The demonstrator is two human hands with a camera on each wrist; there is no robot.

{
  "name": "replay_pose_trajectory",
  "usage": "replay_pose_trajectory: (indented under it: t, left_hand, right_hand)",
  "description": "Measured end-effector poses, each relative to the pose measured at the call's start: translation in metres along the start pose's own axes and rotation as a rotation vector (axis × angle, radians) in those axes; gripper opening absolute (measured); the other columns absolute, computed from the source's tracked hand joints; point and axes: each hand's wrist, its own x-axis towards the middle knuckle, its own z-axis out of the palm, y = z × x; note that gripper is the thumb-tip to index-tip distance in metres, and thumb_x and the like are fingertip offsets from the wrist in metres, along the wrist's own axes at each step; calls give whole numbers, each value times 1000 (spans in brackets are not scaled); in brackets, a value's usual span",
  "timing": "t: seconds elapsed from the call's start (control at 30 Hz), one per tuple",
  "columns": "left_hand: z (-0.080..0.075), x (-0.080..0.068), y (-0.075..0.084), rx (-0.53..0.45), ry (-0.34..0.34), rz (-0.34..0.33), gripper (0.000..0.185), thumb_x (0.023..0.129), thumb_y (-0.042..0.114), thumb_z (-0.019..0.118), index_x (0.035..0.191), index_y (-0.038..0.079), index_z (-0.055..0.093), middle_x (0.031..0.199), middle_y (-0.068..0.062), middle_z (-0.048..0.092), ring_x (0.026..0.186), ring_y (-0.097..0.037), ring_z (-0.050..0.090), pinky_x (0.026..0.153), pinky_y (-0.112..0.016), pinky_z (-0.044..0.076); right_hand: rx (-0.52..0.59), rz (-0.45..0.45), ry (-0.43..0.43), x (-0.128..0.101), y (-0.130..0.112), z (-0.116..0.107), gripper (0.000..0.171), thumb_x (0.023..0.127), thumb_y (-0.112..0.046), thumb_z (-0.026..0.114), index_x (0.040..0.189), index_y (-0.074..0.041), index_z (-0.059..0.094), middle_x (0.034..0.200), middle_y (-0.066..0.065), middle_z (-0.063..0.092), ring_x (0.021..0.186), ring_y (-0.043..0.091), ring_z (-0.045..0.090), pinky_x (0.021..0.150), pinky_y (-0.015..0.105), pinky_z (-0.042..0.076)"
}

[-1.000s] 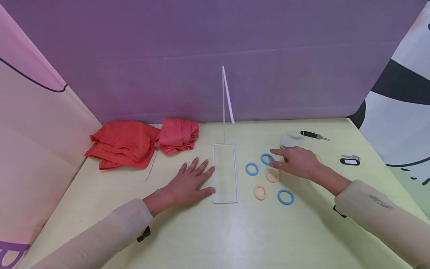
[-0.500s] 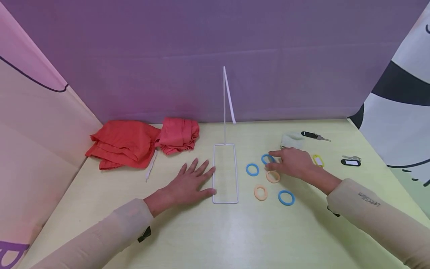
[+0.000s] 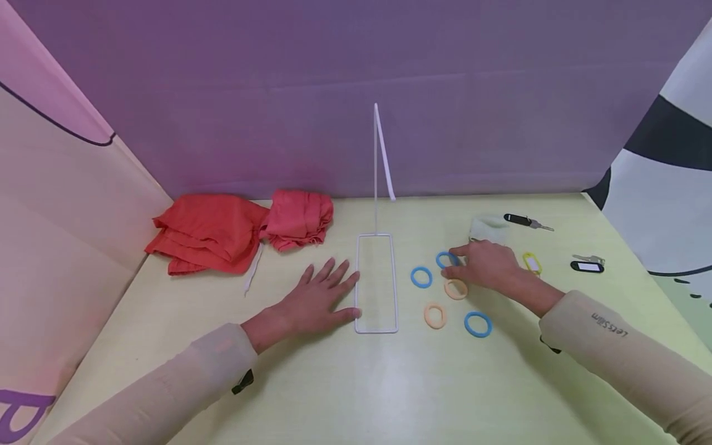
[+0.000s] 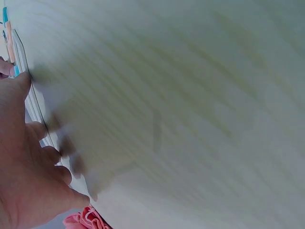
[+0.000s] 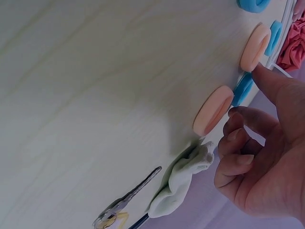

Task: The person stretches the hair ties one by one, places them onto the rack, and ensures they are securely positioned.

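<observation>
Now, step: you are reaching for the blue ring (image 3: 445, 259) beside the wire stand (image 3: 377, 283)
Right hand (image 3: 485, 266): index touching it, other fingers curling
Left hand (image 3: 317, 300): fingers spreading flat, steadying base
Next: needing a clean pinch

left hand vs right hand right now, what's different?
The left hand lies flat on the table, fingers spread and straight, beside the white wire frame. The right hand has its index finger stretched to a blue ring and its other fingers curled. The left holds nothing; the right touches the ring. Both wear beige sleeves.
</observation>
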Motion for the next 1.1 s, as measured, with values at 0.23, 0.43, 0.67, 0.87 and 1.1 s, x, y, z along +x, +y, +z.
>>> replay_pose_trajectory:
  t: [0.23,0.43,0.67,0.87,1.1]
  left_hand:
    - [1,-1,-1,7,-8,4,81,97,66,44,162,26,17,171,-3,7,158,-33,-1,124,-63,4]
    - [2,0,0,-1,-14,14,82,97,66,44,162,25,14,171,0,5,158,-31,0,124,-63,4]
    - [1,1,0,8,-14,14,82,98,64,45,162,24,14,171,0,7,158,-31,2,125,-61,5]
    - [1,0,-1,8,-6,36,82,99,62,45,162,20,16,171,-3,9,158,-32,5,125,-60,6]
    - [3,2,-2,7,-8,37,81,99,63,45,162,22,15,171,-2,7,158,-31,4,125,-60,6]
  right_hand:
    - [27,-12,8,1,-2,4,57,93,-51,61,139,-18,61,129,16,69,107,38,67,54,37,47]
    - [24,-36,63,0,-3,6,43,95,-44,61,129,-19,69,108,11,75,92,29,68,49,36,44]
    - [35,-74,135,3,-2,9,32,94,-37,62,119,-18,72,91,5,73,80,22,64,49,37,44]
    - [49,-67,148,5,-1,12,32,95,-36,62,118,-17,71,92,6,73,80,22,64,50,36,45]
    - [74,-71,210,-8,-7,-4,34,95,-39,63,121,-18,69,77,-1,65,66,15,57,48,32,40]
